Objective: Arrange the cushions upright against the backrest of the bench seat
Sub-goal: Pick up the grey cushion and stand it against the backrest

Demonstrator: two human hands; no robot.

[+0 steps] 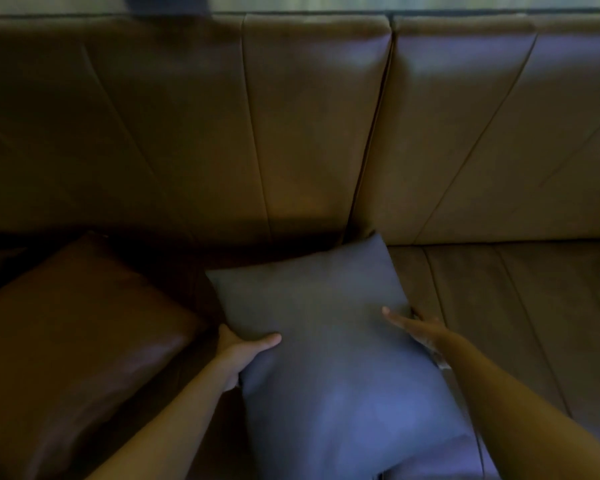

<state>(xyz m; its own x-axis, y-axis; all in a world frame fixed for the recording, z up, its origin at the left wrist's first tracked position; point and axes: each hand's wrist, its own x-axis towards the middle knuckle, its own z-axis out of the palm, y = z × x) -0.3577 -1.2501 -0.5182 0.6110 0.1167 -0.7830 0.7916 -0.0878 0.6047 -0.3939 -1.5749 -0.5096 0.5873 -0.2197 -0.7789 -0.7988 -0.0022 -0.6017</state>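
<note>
A grey-blue fabric cushion [329,344] lies on the brown leather bench seat [520,306], its far corner touching the base of the backrest [309,126]. My left hand [238,351] grips its left edge, thumb on top and fingers hidden underneath. My right hand [414,329] holds its right edge, thumb laid on the top face and fingers around the side. A brown leather cushion [73,341] lies tilted on the seat to the left, beside my left forearm.
The backrest has padded panels split by a deep vertical seam [371,140] just above the grey cushion. Seat surface stretches to the right. A dark shape [167,5] sits above the backrest at the top left.
</note>
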